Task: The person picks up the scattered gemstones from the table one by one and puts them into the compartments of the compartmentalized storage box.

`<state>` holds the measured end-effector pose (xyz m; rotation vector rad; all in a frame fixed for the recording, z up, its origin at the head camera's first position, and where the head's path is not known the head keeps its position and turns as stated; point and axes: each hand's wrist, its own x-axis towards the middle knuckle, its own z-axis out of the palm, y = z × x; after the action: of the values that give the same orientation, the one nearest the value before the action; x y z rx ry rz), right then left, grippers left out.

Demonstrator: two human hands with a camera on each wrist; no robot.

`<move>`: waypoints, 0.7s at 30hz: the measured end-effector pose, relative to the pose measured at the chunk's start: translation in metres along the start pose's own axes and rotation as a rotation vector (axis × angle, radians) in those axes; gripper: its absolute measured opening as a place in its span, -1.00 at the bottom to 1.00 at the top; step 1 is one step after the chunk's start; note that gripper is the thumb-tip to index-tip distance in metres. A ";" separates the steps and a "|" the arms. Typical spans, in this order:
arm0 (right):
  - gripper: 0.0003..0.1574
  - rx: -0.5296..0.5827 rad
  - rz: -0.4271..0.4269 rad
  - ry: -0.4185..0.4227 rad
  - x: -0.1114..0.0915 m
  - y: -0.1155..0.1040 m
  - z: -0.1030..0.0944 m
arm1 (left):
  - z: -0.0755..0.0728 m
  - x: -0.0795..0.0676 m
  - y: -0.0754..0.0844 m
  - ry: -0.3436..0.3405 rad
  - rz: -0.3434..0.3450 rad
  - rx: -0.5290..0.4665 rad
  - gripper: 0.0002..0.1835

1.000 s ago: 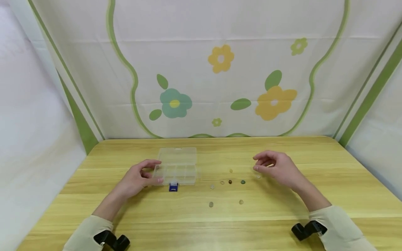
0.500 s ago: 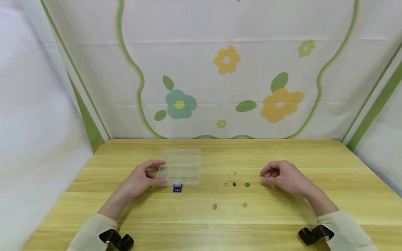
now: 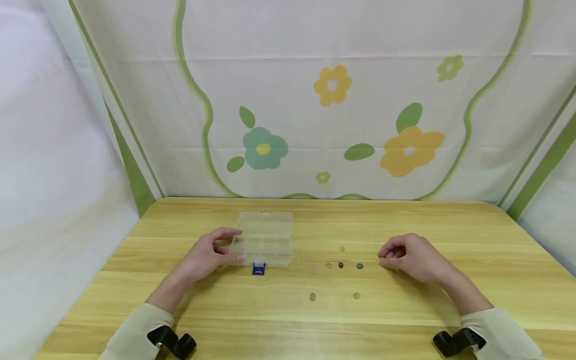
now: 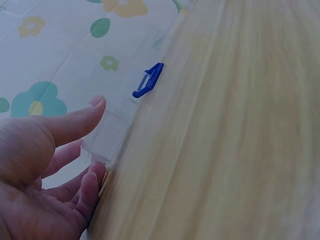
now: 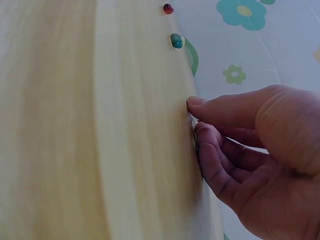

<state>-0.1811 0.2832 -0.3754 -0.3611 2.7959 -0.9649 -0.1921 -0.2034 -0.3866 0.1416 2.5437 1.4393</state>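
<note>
My left hand [image 3: 203, 256] holds the left end of an open clear plastic box [image 3: 270, 246]. The index finger lies by the hinge and the thumb at the front corner. A blue latch [image 3: 258, 269] hangs from the box's front; in the left wrist view it sits beyond the thumb. My right hand [image 3: 416, 257] has its thumb and curled fingers drawn together at the tabletop, pinching where a small pale bead lay; the fingertips hide it. Left of this hand lie a green bead [image 3: 359, 266] and a dark red bead [image 3: 340, 265].
More small pieces lie on the wooden table [image 3: 270, 330]: a pale ring [image 3: 329, 265], a clear bead [image 3: 314, 271], a grey bead [image 3: 312, 297], a beige bead [image 3: 357, 295] and a yellowish bead [image 3: 342, 249]. A flowered cloth [image 3: 306, 115] hangs behind.
My right hand has lowered to the table, its thumb and fingers closing over the pale bead. The left hand stays at the box. The head view has shifted slightly.
</note>
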 end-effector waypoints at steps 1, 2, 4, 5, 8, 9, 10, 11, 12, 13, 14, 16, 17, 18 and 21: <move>-0.90 -0.004 -0.002 0.001 0.000 0.000 0.000 | 0.000 0.000 0.000 0.000 0.000 0.001 -0.25; -0.91 -0.009 -0.004 0.001 0.000 0.000 0.001 | 0.000 0.000 0.000 0.000 0.000 0.002 -0.25; -0.92 -0.018 -0.010 0.001 0.000 0.000 0.002 | 0.000 -0.001 0.000 0.001 0.000 0.003 -0.26; -0.93 -0.021 -0.013 0.001 0.001 -0.001 0.002 | 0.000 -0.001 0.000 0.003 -0.001 0.004 -0.26; -0.95 -0.031 -0.020 0.001 0.001 -0.002 0.003 | -0.001 -0.001 0.000 0.008 -0.002 0.010 -0.26; -0.96 -0.033 -0.022 0.002 0.001 -0.002 0.003 | -0.001 -0.001 0.000 0.009 -0.002 0.011 -0.26; -0.96 -0.036 -0.024 0.002 0.001 -0.002 0.003 | -0.001 -0.001 0.000 0.011 -0.002 0.013 -0.26; -0.97 -0.039 -0.025 0.003 0.001 -0.002 0.003 | -0.001 -0.001 0.000 0.011 -0.001 0.014 -0.26; -0.97 -0.041 -0.026 0.003 0.001 -0.002 0.002 | -0.001 0.000 0.000 0.011 0.000 0.014 -0.26; -0.97 -0.043 -0.026 0.003 0.002 -0.002 0.002 | -0.001 0.000 0.000 0.011 0.000 0.013 -0.26; -0.97 -0.046 -0.026 0.002 0.002 -0.002 0.001 | -0.001 0.000 0.000 0.012 0.001 0.012 -0.26; -0.96 -0.050 -0.022 0.001 0.002 -0.001 0.000 | -0.001 0.001 0.000 0.011 0.002 0.010 -0.26; -0.96 -0.050 -0.019 0.000 0.002 -0.001 0.000 | -0.001 0.001 0.000 0.011 0.003 0.008 -0.26; -0.96 -0.048 -0.017 -0.001 0.003 -0.001 0.000 | -0.001 0.001 0.000 0.011 0.003 0.008 -0.26; -0.94 -0.046 -0.012 -0.001 0.003 0.000 -0.001 | -0.001 0.001 0.000 0.012 0.001 0.011 -0.26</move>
<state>-0.1843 0.2830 -0.3751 -0.3845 2.8221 -0.9044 -0.1935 -0.2037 -0.3864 0.1359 2.5622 1.4306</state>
